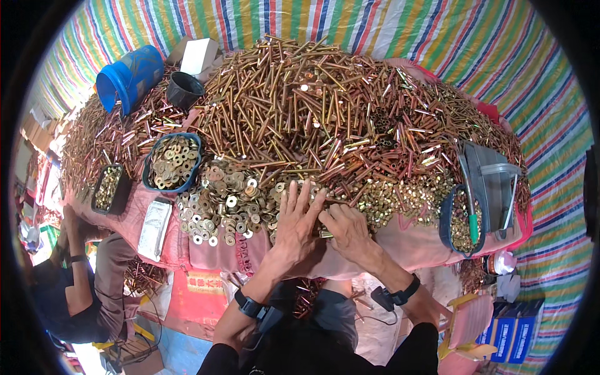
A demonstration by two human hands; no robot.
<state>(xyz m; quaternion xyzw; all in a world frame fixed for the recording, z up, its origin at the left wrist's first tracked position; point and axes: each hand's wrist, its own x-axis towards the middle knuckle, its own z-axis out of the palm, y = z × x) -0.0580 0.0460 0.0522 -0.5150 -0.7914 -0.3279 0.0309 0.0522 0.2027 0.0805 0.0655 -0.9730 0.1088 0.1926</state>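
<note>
My left hand (296, 220) lies with its fingers stretched out over the right edge of a heap of flat metal washers (231, 199). Close beside it, my right hand (351, 232) is closed, its fingers curled in toward the left hand. What its fingertips hold is hidden. Small brass-coloured nuts (400, 203) are spread to the right of my hands. Behind both hands rises a large pile of long metal bolts and tubes (281, 106).
At left stand a blue basin (145, 180) of washers, a black box (95, 203) of nuts, a tipped blue bucket (125, 81) and a black cup (185, 91). At right are a dark-blue tub (445, 234) of nuts and a grey dustpan (478, 187). Another person (75, 281) sits far left.
</note>
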